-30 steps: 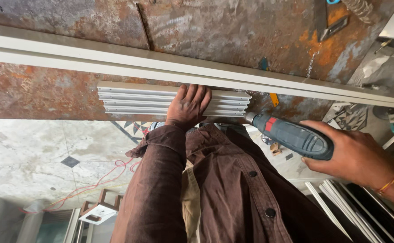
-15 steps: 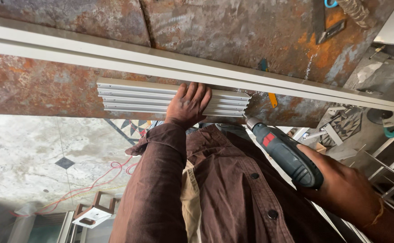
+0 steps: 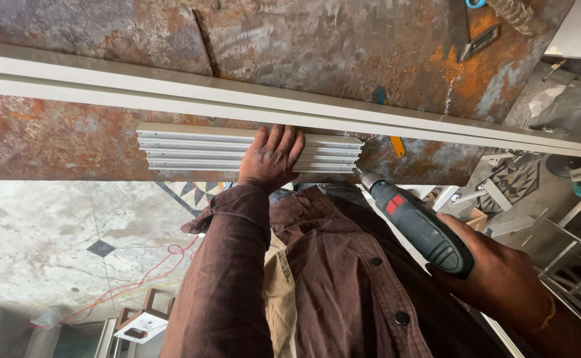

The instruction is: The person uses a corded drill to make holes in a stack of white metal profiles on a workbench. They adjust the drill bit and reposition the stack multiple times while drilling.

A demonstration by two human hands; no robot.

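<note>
Two hands at work, both bare. Left hand (image 3: 272, 158) lies flat, palm down and fingers spread, pressing on one short ribbed white profile (image 3: 197, 147); its grip is released, nothing clasped, just weight on top. That profile runs out to both sides from under the palm, lying on the rusty metal counter (image 3: 65, 132), just this side of one long pale rail (image 3: 171, 89) that crosses the whole counter beyond the fingertips. Right hand (image 3: 502, 278) is clenched around the handle of one dark green power drill (image 3: 413, 222) with a red patch on its body. Drill's nose points up and away from that grip, its tip right at the near right-hand end of the ribbed profile; whether it touches I cannot tell. Between the two hands, a brown buttoned shirt (image 3: 330, 278). Below the left sleeve, one red cable (image 3: 128, 278) trails over the stone floor (image 3: 38, 238).
</note>
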